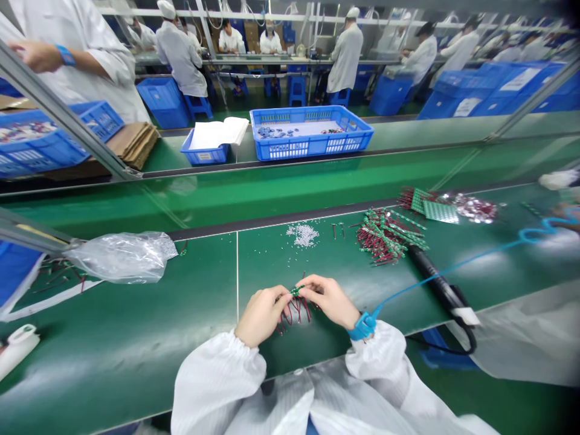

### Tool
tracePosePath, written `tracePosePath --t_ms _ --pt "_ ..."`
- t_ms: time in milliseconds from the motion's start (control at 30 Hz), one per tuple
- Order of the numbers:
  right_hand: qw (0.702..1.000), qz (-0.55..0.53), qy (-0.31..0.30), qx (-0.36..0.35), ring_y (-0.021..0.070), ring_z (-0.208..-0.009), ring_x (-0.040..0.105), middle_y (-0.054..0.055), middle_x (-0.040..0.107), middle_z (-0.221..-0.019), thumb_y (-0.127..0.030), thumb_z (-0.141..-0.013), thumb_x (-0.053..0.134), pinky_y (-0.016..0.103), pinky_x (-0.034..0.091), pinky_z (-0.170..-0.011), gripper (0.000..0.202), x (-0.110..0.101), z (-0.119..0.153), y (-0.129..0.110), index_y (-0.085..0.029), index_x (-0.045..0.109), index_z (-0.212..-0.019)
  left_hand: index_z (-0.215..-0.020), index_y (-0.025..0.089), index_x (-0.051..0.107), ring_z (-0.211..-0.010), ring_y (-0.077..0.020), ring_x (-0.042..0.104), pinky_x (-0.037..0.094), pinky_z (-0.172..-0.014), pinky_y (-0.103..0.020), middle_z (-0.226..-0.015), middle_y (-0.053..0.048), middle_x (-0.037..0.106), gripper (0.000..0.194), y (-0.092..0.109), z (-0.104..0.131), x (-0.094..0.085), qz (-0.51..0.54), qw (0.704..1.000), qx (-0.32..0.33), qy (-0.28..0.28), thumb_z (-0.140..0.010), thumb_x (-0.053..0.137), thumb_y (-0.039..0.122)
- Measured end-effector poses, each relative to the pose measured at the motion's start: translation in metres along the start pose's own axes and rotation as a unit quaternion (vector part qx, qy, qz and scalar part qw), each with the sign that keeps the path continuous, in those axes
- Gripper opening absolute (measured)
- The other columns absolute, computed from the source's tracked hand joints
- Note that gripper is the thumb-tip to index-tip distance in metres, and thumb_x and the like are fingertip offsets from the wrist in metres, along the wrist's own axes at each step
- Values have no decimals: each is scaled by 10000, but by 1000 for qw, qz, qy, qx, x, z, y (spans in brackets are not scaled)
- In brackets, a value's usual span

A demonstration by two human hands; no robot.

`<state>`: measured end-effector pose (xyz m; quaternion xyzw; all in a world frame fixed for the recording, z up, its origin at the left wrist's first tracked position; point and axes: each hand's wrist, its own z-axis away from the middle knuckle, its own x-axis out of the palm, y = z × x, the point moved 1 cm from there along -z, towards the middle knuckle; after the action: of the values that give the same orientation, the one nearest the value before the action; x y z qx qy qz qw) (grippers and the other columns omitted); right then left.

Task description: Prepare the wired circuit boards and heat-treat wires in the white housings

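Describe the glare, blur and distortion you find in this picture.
Head view: pale glare patches the green work surface; head view: blue bins at upper right look stretched and smeared; head view: left hand and right hand look comparatively clear.

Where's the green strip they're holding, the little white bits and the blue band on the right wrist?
Thin green strip with dark red wires [296,291]: head view, its middle.
Heap of tiny whitish bits [304,235]: head view, its middle.
Bright blue wristband [363,327]: head view, broad part.
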<state>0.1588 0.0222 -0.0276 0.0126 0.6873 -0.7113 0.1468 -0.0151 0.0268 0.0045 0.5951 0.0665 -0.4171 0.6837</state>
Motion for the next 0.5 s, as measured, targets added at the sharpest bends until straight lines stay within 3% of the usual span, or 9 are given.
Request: tracePosePath --t_ms 267,500 --pt "997 70 17 -23 148 -743 624 5 689 -769 -267 -786 596 268 462 -722 153 2 -1 0 -191 667 -899 -696 211 575 -541 -135 562 338 -571 -230 -613 28 637 325 2 0 4 -52 998 -16 41 -903 365 349" --pt "980 180 84 4 166 -737 634 6 695 -764 -228 -814 548 295 454 -736 108 14 3 -5 -220 633 -880 -776 218 609 -588 -155 581 294 -570 -233 -673 -17 646 305 10 -1 6 -149 984 -58 81 -917 359 321"
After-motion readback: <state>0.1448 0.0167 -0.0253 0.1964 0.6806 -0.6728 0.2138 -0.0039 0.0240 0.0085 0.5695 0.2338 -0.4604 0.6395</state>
